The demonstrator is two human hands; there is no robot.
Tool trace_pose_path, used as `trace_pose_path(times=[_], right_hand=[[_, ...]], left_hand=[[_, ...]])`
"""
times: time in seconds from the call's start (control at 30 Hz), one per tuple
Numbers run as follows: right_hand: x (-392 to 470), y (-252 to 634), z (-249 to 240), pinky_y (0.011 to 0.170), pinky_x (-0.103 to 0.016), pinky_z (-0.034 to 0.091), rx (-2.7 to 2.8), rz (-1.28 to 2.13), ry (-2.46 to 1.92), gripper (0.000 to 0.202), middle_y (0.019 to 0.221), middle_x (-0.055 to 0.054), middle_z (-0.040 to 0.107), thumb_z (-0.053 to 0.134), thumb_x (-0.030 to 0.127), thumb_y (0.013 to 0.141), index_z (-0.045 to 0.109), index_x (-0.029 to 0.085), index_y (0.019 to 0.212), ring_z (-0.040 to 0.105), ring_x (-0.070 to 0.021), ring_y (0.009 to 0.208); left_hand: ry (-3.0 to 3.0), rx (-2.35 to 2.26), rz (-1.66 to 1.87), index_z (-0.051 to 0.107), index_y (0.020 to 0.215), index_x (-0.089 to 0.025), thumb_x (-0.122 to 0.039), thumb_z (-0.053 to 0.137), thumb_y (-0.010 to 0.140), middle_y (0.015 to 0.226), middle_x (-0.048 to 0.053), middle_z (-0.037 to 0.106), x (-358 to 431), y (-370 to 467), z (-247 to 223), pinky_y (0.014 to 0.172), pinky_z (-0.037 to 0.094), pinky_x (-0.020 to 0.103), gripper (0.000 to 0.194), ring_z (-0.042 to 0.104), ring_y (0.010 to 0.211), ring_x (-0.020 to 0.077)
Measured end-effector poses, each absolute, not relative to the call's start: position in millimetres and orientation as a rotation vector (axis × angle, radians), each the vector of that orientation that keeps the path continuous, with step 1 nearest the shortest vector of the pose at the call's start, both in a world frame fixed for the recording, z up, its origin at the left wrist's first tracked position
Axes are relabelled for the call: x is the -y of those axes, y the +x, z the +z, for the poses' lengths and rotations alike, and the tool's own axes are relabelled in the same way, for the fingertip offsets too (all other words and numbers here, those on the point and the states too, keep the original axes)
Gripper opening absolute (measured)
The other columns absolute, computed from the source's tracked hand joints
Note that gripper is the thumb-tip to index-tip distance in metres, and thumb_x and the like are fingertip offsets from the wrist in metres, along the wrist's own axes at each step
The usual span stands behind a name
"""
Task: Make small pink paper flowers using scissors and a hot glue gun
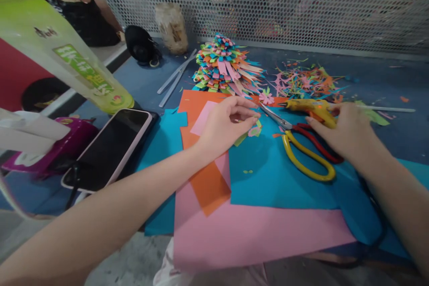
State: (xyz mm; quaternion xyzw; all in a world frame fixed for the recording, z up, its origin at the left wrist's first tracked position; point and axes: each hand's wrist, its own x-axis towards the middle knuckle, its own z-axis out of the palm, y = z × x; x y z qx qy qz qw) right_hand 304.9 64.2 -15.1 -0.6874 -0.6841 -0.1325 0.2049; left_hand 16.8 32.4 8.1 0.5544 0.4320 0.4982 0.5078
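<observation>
My L hand (pixel 229 118) is curled, thumb & fingertips nearly together right by a small green-and-pink paper piece (pixel 254 131); can't tell if they're pinching it or just hovering over it. My R hand (pixel 345 127) is wrapped round the back end of the yellow glue gun (pixel 310 108), nozzle pointing left, w/ a pale glue stick (pixel 390 109) poking out behind. Scissors (pixel 286 126) w/ one yellow & one red handle lie between my hands, on the blue sheet (pixel 284 183), which overlaps a bigger pink sheet (pixel 254 241) at the front edge of the worktop (pixel 375 71). An orange strip (pixel 211 192) sits on the pink too, L of the blue. Just past the scissor tips: a pink paper flower (pixel 266 97). Behind that stands the fringed paper tree (pixel 228 65) (v. colourful, btw: pink, orange, blue, green), w/ a heap of paper shreds (pixel 306 81) to its R & clear sticks (pixel 176 78) to its L. Phone (pixel 112 147) & tilted-looking bottle (pixel 83 62) are over on my L.
</observation>
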Motion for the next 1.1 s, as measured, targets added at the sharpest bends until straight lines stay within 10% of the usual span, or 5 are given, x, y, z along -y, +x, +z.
trace_pose_path(times=[0.2, 1.1], right_hand=[[-36.0, 268.3, -1.4, 0.099, -0.053, 0.045, 2.262, -0.231, -1.272, 0.032, 0.117, -0.015, 0.070, 0.064, 0.045, 0.090, 0.066, 0.025, 0.116, 0.062, -0.0356, 0.114], [-15.5, 232.4, 10.3, 0.081, -0.045, 0.054, 2.209, 0.380, -1.236, 0.015, 0.088, -0.005, 0.079, 0.064, 0.036, 0.089, 0.074, 0.026, 0.085, 0.073, -0.0272, 0.085]], left_hand=[[1.395, -0.968, 1.165, 0.062, 0.092, -0.015, -0.006, 0.072, 0.075, 0.082, 0.004, 0.076, -32.8, 19.2, 2.3, 0.063, 0.053, 0.020, 0.022, 0.073, 0.074, 0.0120], [1.363, -0.981, 1.233, 0.061, 0.094, -0.017, -0.013, 0.074, 0.077, 0.085, 0.004, 0.076, -28.5, 20.0, 8.0, 0.065, 0.053, 0.023, 0.022, 0.073, 0.078, 0.0139]])
